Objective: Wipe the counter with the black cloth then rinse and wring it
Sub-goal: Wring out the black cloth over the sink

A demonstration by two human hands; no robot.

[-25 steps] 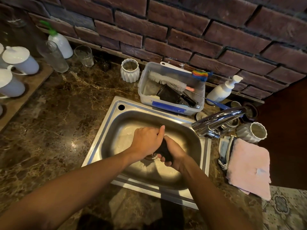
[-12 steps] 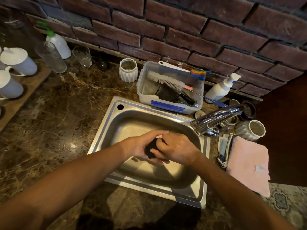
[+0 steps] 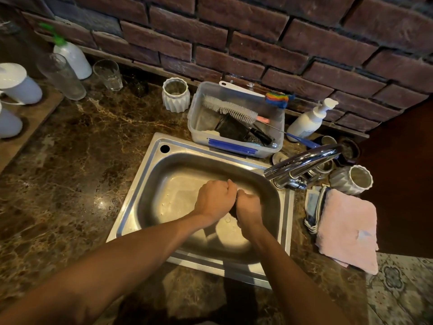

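Over the steel sink [image 3: 150,195], the black cloth [image 3: 235,208] is gripped between two fists held knuckle to knuckle, the left hand [image 3: 214,198] and the right hand [image 3: 248,208] both clenched round it, so that only a dark sliver is seen between them. No water is seen running from the tap [image 3: 302,160]; the wringing stage appears to have been reached.

Some risks can be judged from here. If the twist is made too high, drips could be thrown over the rim onto the counter [image 3: 70,165], and the wiping undone. The spout hangs close beside the right hand, and could be knocked by a wide turn of the wrist. A wet cloth could also be let slip into the basin.

Behind the sink, a clear tub [image 3: 199,118] is filled with a white bottle brush [image 3: 228,109], a black mesh holder [image 3: 230,129] and what looks like a steel scourer. A ribbed white pot [image 3: 175,96] appears empty, as does its twin [image 3: 351,180] by the tap. Two glasses [image 3: 109,75] are stood at the wall; nothing can be made out in them. A pink towel [image 3: 346,231] is laid to the right.
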